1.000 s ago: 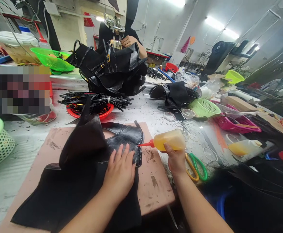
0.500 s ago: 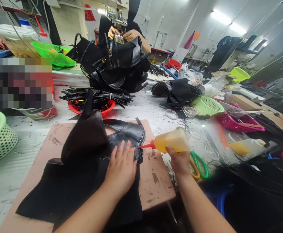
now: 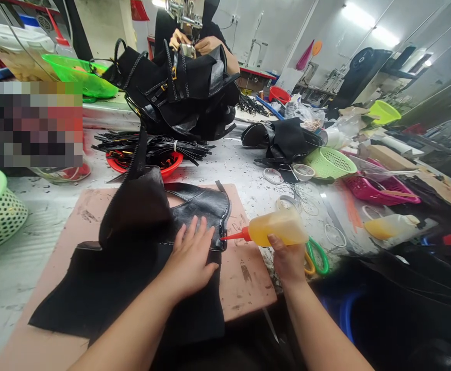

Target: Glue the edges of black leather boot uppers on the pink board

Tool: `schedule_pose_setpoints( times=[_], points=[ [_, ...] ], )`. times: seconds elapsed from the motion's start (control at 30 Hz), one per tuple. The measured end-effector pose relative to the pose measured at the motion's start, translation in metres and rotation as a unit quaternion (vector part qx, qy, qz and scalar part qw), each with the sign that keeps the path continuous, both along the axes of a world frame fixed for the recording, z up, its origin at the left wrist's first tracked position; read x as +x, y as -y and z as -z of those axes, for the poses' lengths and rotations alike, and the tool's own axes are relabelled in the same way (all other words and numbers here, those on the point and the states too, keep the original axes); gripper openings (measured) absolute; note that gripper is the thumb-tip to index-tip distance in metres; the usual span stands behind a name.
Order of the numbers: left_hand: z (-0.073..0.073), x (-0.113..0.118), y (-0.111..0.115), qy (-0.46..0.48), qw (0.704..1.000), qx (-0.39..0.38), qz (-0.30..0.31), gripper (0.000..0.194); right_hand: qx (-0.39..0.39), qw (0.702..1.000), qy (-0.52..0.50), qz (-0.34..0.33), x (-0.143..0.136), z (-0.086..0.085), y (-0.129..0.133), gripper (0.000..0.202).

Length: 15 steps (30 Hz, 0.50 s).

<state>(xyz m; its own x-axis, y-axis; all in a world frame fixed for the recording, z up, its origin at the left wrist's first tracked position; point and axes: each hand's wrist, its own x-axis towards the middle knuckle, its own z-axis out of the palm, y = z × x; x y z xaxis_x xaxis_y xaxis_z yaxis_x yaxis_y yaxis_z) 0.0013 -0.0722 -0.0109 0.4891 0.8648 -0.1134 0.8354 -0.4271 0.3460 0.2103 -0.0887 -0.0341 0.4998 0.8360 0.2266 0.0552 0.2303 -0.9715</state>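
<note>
My left hand (image 3: 194, 257) lies flat with fingers spread on a black leather shoe upper (image 3: 198, 208), pressing it against a pinkish board (image 3: 248, 283). In my right hand (image 3: 289, 257) is a squeeze bottle (image 3: 277, 226) of amber liquid, tipped on its side. Its red nozzle points left, and the tip meets or nearly meets the upper's right edge, where a shiny line shows. A dark flap of the upper (image 3: 132, 211) stands up left of my hand. Black material (image 3: 124, 299) spreads over the board below.
Behind the board, a red bowl (image 3: 174, 164) holds black straps below a heap of black uppers (image 3: 186, 103). Scissors with green and yellow handles (image 3: 320, 257) lie right of my right hand. A second amber bottle (image 3: 391, 226) lies farther right. Another person's hands (image 3: 194, 44) work at a sewing machine.
The nozzle tip has moved slightly down along the upper's right edge. My left hand has shifted a little, its thumb now farther out from the fingers. The whole view has tilted slightly.
</note>
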Motion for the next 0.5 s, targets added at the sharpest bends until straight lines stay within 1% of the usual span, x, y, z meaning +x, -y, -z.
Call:
schedule_pose_setpoints(
  times=[0.17, 0.33, 0.4, 0.5],
  points=[
    [0.001, -0.004, -0.002, -0.014, 0.999, -0.008, 0.036, 0.076, -0.001, 1.0, -0.01, -0.001, -0.001, 0.004, 0.01, 0.047],
    [0.0, -0.005, 0.0, -0.012, 0.999, 0.001, 0.038, 0.081, -0.007, 1.0, -0.025, -0.004, -0.003, 0.01, 0.02, 0.048],
    [-0.002, -0.004, 0.005, -0.014, 0.999, 0.009, 0.028, 0.076, -0.002, 1.0, -0.03, 0.0, -0.003, 0.011, 0.022, 0.048],
    [-0.007, -0.001, 0.016, -0.041, 0.998, 0.033, 0.017, 0.062, 0.008, 0.999, -0.032, 0.013, -0.002, 0.011, 0.025, 0.046]
  ],
)
